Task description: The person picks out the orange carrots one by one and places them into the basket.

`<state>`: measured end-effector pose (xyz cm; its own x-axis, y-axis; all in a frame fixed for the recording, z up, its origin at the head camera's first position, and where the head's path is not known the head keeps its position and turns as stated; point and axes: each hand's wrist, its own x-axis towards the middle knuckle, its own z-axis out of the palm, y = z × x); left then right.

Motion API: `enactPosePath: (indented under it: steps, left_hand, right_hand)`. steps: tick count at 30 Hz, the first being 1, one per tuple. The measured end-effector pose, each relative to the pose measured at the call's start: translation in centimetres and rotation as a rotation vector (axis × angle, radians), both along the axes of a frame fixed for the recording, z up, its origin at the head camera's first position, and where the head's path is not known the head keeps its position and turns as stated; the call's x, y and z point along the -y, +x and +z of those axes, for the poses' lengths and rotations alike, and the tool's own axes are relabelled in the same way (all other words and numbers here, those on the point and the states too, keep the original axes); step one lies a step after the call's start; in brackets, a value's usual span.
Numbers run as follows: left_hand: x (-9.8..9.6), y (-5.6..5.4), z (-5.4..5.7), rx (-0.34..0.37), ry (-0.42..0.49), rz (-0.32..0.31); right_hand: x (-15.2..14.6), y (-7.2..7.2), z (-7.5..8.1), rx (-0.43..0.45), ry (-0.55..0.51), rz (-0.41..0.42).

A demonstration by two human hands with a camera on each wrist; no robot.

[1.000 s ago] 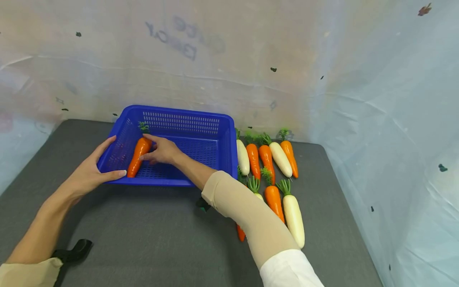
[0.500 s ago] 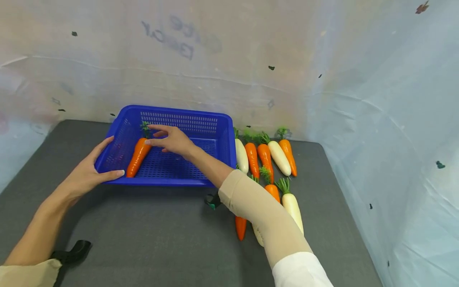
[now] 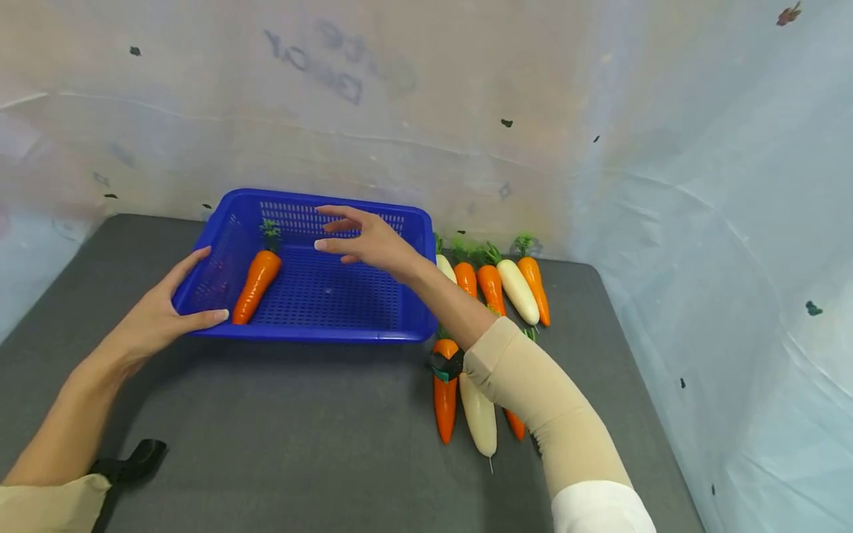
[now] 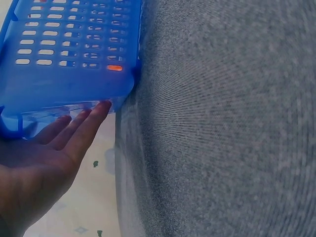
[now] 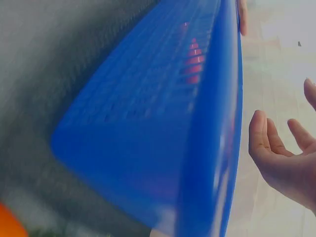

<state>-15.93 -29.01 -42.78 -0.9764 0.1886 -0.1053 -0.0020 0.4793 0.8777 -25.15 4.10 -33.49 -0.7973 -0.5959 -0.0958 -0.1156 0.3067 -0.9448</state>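
A blue plastic basket (image 3: 320, 337) stands on the dark table. One orange carrot (image 3: 257, 285) with a green leafy top lies inside along its left side. My left hand (image 3: 156, 318) rests against the basket's left front corner, thumb on the front rim and fingers along the left side. The left wrist view shows those fingers (image 4: 81, 131) straight against the basket wall. Over the basket's right half, my right hand (image 3: 373, 240) holds nothing, with its fingers spread and loosely bent. In the right wrist view the right hand (image 5: 284, 155) is beside the basket rim.
Right of the basket lie two rows of carrots and white radishes, among them a white radish (image 3: 478, 418) and a carrot (image 3: 533, 289). My right forearm covers part of the front row. Pale plastic sheeting (image 3: 426, 111) rises behind the table (image 3: 300, 444).
My right hand has let go of the carrot in the basket and moved right and up away from it. The carrot stays at the left side. My left hand stays at the corner.
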Motion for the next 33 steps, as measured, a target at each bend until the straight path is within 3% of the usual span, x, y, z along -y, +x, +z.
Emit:
enactPosePath:
  steps: [4, 10, 19, 33]
  left_hand:
    - [-0.1, -0.1, 0.0, -0.005, 0.008, 0.006]
    - [-0.3, 0.0, -0.1, -0.004, 0.005, -0.003]
    - [-0.2, 0.3, 0.0, 0.003, 0.013, 0.002]
    - [0.2, 0.8, 0.0, -0.003, 0.014, 0.014]
  right_hand:
    - [-1.8, -0.1, 0.6, -0.013, -0.023, 0.010]
    - [-5.1, 0.3, 0.1, -0.061, -0.093, 0.002]
    - [-9.7, 1.1, 0.0, -0.081, -0.105, -0.022]
    - [-17.0, 1.6, -0.6, -0.091, -0.074, -0.148]
